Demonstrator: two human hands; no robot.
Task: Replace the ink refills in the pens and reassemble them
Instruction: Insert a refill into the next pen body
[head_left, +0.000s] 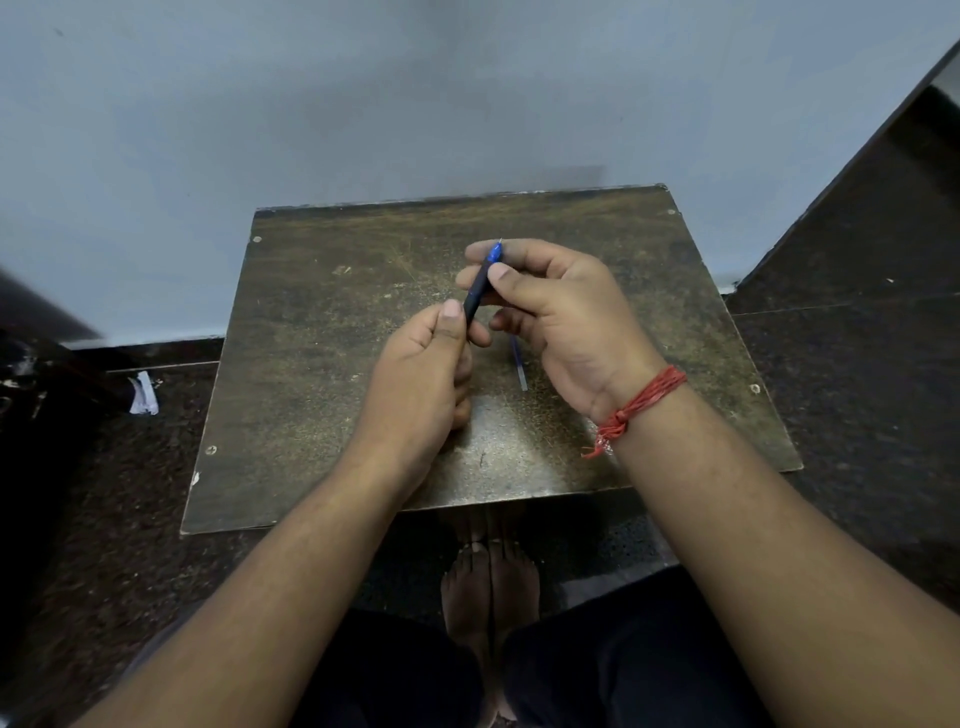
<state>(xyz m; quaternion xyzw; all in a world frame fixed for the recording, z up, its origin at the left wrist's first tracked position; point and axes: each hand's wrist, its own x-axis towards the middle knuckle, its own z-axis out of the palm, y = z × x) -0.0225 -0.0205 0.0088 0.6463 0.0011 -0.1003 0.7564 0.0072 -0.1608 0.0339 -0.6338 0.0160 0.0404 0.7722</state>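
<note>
Bare feet, worn wooden table, grey wall

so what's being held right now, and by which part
A blue pen, in both hands: right hand pinches near the tip, left hand holds the lower barrel.

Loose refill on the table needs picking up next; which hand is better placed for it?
Right, probably. The thin clear ink refill lies on the worn brown table just under the right hand. The left hand grips the dark blue pen's lower end.

dim, even light | soft blur throughout | wide-angle bending at edges
</note>
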